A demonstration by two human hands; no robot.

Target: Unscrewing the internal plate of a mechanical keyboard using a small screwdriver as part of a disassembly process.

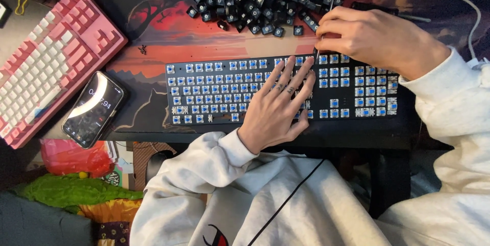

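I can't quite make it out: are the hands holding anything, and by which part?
The right hand pinches a thin metal tool by its upper end. The left hand holds nothing; it rests flat on the keyboard.

L hand [278, 108] sits just right of frame centre, palm down, fingers [298, 72] stretched long and slightly fanned, tips aimed to the upper right. Thumb lies along the lower right edge of the hand. Small dark marks show on two fingers near the mid joints. Its wrist runs down-left into a pale grey sleeve cuff at centre frame.

R hand [367, 37] is in the upper right, back of hand up, fingers curled in a tight pinch pointing left (thumb tucked under, mostly hidden). R forearm, same grey sleeve, enters from the right edge.
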